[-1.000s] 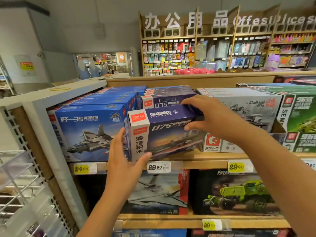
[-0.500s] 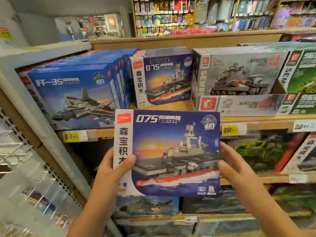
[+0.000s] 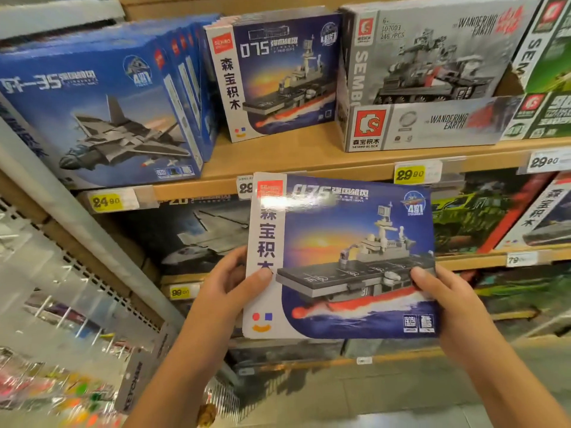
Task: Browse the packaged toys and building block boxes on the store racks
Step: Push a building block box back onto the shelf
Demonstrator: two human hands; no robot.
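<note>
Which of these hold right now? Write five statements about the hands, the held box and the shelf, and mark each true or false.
1. Both hands hold the 075 ship box. True.
2. The left hand grips the box's right edge. False: it grips the left edge; the right hand grips the right.
3. Another 075 box stands on the shelf. True.
4. The held box shows a fighter jet. False: a warship.
5. The tag under the jet boxes reads 24.90. True.
</note>
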